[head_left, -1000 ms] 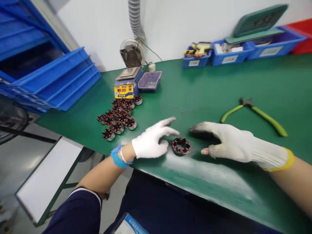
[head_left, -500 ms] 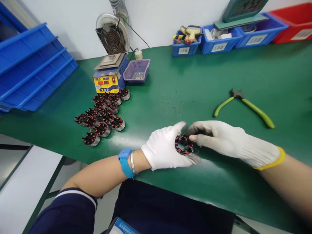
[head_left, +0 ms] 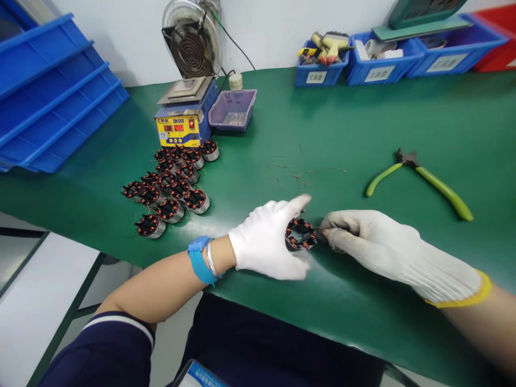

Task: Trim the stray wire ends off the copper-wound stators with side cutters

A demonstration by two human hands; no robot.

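Note:
My left hand point(head_left: 268, 239), in a white glove, is wrapped round the side of a motor stator point(head_left: 301, 234), a black ring with copper windings. The stator's open face points up, just over the green bench. At its right side my right hand point(head_left: 366, 236), also gloved, has thumb and forefinger pinched on a thin wire end point(head_left: 318, 229) that runs to the stator. Several more stators point(head_left: 169, 210) stand grouped at the left, with fine wires sticking out. Diagonal cutters point(head_left: 417, 180) with green handles lie spread beyond my right hand.
Wire clippings point(head_left: 298, 174) lie on the green bench point(head_left: 258, 156). A yellow-fronted solder pot point(head_left: 179, 126) stands behind the stators, beside a purple tray point(head_left: 234, 110). Blue bins point(head_left: 318, 75) line the wall; a large blue crate point(head_left: 56, 97) leans at the left.
My right hand has drawn back to the right from the stator, its fingers closing on the wire. My left hand keeps its hold on the stator. The view has shifted slightly.

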